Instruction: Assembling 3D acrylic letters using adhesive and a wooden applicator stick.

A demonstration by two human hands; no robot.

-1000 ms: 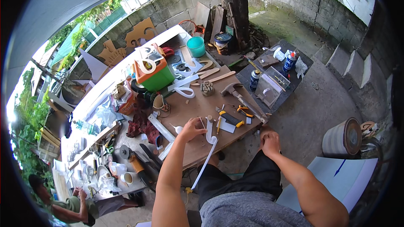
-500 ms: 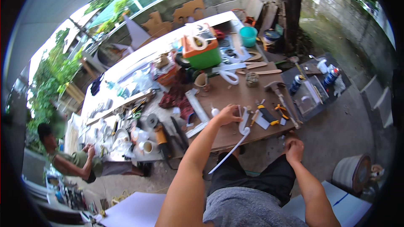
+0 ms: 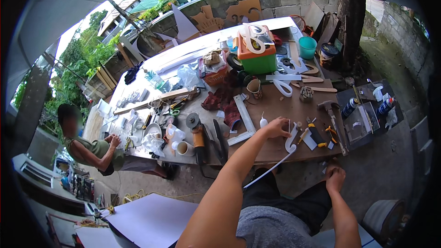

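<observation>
My left hand [image 3: 279, 127] reaches over the near edge of the brown table, fingers pinched at the upper end of a white curved piece [image 3: 291, 143]. From that piece a thin white strip [image 3: 268, 172] trails down to the left, past the table edge. A small white squeeze bottle [image 3: 263, 120] stands just left of my fingers. My right hand [image 3: 336, 179] is curled closed by my right knee, below the table edge; whatever it may hold is hidden. Right of the curved piece lie a yellow-and-black cutter [image 3: 317, 134], a small yellow-handled tool [image 3: 331, 132] and a hammer [image 3: 331, 115].
An angle grinder [image 3: 197, 135], a white-painted square frame piece [image 3: 244, 115] and a green-and-orange box [image 3: 256, 57] occupy the table. Spray cans [image 3: 350, 107] stand on a dark board at right. Another person [image 3: 94, 149] works at the left end. A white sheet [image 3: 154, 218] lies behind at left.
The whole view has turned toward the left, so the table appears farther right. My left hand stays at the white curved piece, and my right hand remains curled by my knee.
</observation>
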